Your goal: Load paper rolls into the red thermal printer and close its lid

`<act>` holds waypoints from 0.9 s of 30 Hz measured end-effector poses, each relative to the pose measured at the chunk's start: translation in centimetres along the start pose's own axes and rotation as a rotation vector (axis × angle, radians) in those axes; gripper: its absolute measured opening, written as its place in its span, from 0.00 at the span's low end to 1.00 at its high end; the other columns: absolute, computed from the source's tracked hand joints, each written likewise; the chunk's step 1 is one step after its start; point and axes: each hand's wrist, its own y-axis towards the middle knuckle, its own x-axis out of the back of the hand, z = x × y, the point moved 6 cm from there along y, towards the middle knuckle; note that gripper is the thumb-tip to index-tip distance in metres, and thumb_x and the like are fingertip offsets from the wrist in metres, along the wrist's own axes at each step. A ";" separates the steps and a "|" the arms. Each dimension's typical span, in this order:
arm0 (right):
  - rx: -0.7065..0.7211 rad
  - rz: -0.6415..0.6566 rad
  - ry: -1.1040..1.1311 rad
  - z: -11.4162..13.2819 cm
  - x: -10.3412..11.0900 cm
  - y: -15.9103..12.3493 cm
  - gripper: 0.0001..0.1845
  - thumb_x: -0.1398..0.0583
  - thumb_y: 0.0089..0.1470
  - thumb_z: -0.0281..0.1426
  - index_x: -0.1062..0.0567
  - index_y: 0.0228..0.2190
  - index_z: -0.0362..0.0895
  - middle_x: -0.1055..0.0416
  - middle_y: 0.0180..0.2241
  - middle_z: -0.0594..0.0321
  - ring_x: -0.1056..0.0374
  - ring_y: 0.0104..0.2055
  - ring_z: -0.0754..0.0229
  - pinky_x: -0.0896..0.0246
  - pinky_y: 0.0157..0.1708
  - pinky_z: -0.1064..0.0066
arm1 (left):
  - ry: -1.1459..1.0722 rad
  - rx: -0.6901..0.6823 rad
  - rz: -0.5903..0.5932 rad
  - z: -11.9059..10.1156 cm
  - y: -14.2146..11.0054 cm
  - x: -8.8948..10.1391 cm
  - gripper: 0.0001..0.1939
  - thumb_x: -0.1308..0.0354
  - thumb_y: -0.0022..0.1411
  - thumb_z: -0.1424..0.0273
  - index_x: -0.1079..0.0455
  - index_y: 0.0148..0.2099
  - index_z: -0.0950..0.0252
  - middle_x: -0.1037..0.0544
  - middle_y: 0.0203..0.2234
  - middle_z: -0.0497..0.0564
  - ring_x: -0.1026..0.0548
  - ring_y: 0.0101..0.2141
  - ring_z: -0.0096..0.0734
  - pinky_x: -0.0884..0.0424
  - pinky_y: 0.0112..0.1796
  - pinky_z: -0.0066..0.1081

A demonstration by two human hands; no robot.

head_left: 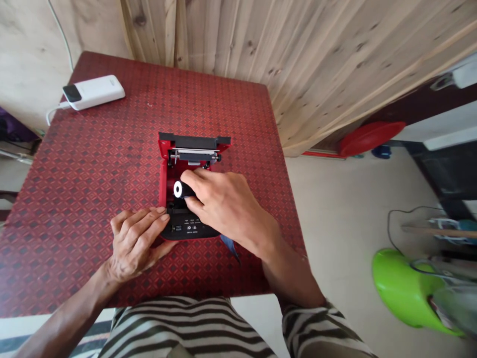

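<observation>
A small red and black printer [192, 228] sits on the table with its lid [194, 141] raised, showing a roller inside. My right hand [229, 206] is closed over its open bay, thumb and fingers pinching a small paper roll [182, 189]. The roll's white, ring-shaped end faces left and its side looks black; the rest is hidden under my hand. At the printer's front left corner is my left hand [136, 238], fingertips on the edge and thumb along the front, gripping it. Something dark blue [230, 247] pokes out beneath my right wrist.
The table [122, 134] has a red patterned top. A white power bank [99, 92] with a cable lies at its far left corner. A wooden plank wall [223, 40] stands behind. On the floor at right are a green plastic container [404, 293] and cables.
</observation>
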 end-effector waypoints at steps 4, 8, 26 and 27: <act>-0.032 -0.293 0.468 -3.5 2.4 -4.0 0.12 0.33 0.60 0.29 0.23 0.46 0.46 0.20 0.38 0.66 0.30 0.28 0.65 0.37 0.28 0.72 | 0.006 -0.002 -0.004 0.0 0.1 0.0 0.43 0.23 0.55 0.69 0.36 0.70 0.64 0.18 0.47 0.58 0.20 0.47 0.44 0.30 0.50 0.42; -0.274 -0.541 0.873 -10.2 0.0 -6.9 0.17 0.27 0.54 0.38 0.23 0.43 0.50 0.21 0.36 0.68 0.29 0.31 0.63 0.35 0.29 0.71 | 0.006 0.011 -0.005 0.0 0.0 0.0 0.43 0.23 0.55 0.69 0.36 0.69 0.63 0.18 0.48 0.58 0.19 0.47 0.44 0.30 0.50 0.42; -0.551 -0.493 0.683 -13.8 -7.7 -9.5 0.21 0.34 0.55 0.32 0.23 0.51 0.42 0.19 0.41 0.57 0.26 0.34 0.61 0.31 0.35 0.67 | 0.043 0.094 0.079 0.2 -0.3 0.2 0.37 0.28 0.62 0.65 0.39 0.69 0.55 0.19 0.54 0.51 0.17 0.47 0.44 0.23 0.47 0.49; -0.569 -0.502 0.659 -13.5 -7.4 -10.3 0.15 0.34 0.56 0.31 0.20 0.46 0.42 0.18 0.40 0.57 0.25 0.34 0.60 0.30 0.36 0.66 | 0.040 0.098 0.078 0.2 -0.4 0.2 0.37 0.28 0.63 0.65 0.39 0.69 0.54 0.19 0.55 0.50 0.18 0.47 0.44 0.23 0.47 0.48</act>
